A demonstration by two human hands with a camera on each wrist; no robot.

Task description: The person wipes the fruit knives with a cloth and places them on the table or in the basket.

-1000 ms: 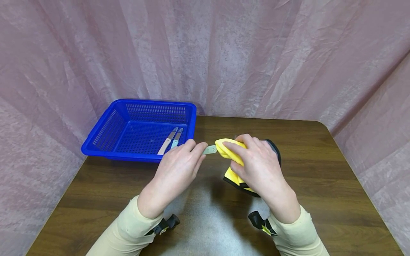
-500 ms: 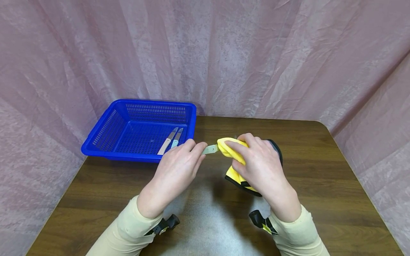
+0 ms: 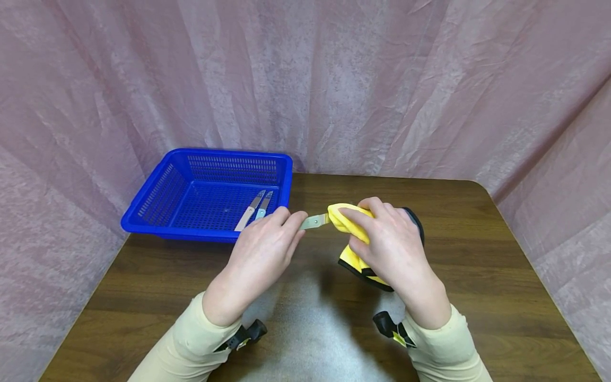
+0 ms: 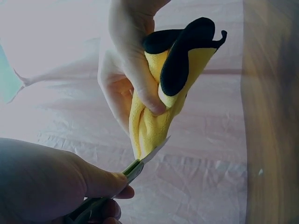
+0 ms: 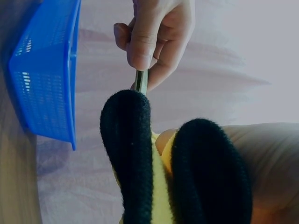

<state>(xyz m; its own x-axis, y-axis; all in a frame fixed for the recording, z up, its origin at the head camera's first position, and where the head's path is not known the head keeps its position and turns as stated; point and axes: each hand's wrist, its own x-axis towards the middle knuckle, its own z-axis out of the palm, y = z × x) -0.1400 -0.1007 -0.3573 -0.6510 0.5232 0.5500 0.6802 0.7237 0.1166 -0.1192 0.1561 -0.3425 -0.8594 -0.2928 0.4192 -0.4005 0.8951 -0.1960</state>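
Note:
My left hand (image 3: pixel 262 246) grips a small knife by its pale green handle (image 3: pixel 313 222), held level above the table. A yellow cloth (image 3: pixel 350 223) with black edging is folded round the knife's blade, and my right hand (image 3: pixel 393 239) pinches the cloth there. A short stretch of blade shows between handle and cloth in the head view; the rest is covered. In the left wrist view a strip of the blade (image 4: pixel 156 150) shows along the edge of the cloth (image 4: pixel 156 123). The cloth's loose end hangs below my right hand.
A blue plastic basket (image 3: pixel 167 229) stands at the back left of the wooden table (image 3: pixel 458 233). Two small knives lie in it, one with a beige handle (image 3: pixel 245 218), one with a light blue handle (image 3: pixel 260 214). A pink curtain (image 3: pixel 363 90) hangs behind.
My right hand and the cloth have slid slightly right, away from the handle, baring a bit of blade. My left hand has hardly moved and keeps its grip on the knife.

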